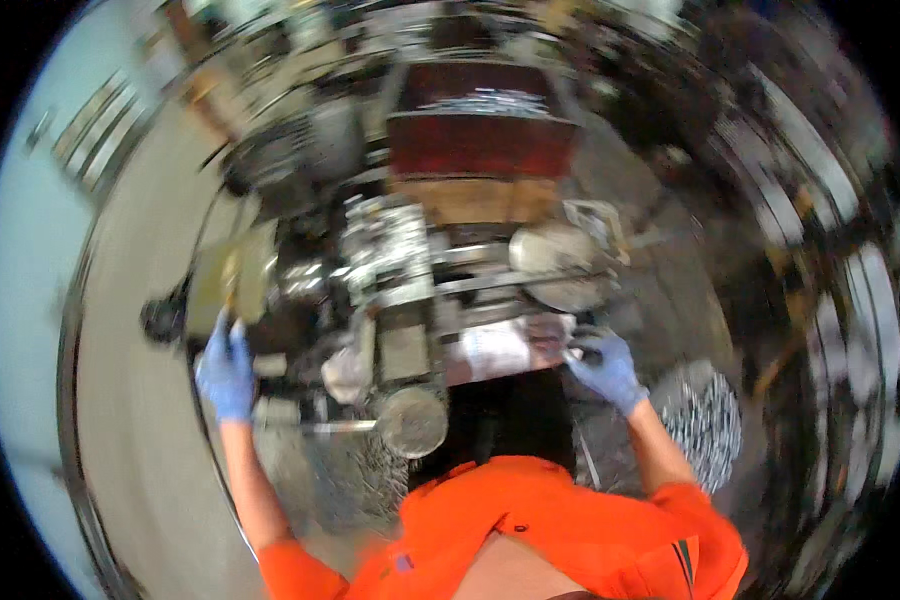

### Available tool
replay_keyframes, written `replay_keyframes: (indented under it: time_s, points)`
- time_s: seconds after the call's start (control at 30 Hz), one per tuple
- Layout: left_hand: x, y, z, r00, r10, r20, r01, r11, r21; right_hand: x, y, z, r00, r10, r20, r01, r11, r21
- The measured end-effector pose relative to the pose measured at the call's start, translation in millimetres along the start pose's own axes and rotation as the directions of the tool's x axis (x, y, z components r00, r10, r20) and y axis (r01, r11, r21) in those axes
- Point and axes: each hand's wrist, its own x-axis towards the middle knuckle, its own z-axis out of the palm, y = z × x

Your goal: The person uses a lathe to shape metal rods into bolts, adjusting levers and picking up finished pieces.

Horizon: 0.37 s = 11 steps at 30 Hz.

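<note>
My left hand (227,372), in a blue glove, reaches up to a brass-coloured lever (232,282) on the greenish headstock of a small lathe (403,350). Its fingertips close around the lever's lower end. My right hand (606,370), also gloved, is at the right end of the machine, beside a pale, stained cloth (498,347). The right fingers are bent together; motion blur hides what they hold, if anything. Between the hands are the lathe's carriage and a round handwheel (412,423). A metallic chuck (305,278) sits right of the headstock.
A dark red bin (482,148) with shiny metal pieces stands behind the lathe. A round heap of small metal parts (705,425) lies at my right. Metal shavings (355,480) lie near the handwheel. An electric motor (295,155) is at the back left. Racks line the far right.
</note>
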Motion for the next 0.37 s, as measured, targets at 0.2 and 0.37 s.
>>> replay_keyframes:
  time_s: [0.2,0.37]
  points:
    - [-4.1,-20.4,-27.3,0.991,-0.131,0.020,0.131,0.991,0.000,-33.8,37.0,-21.9,0.991,0.122,-0.062,-0.126,0.990,-0.061]
    - [-51.9,13.2,-16.4,0.873,-0.448,-0.191,0.252,0.752,-0.609,-103.7,111.3,-75.8,0.865,0.494,-0.087,-0.501,0.860,-0.100]
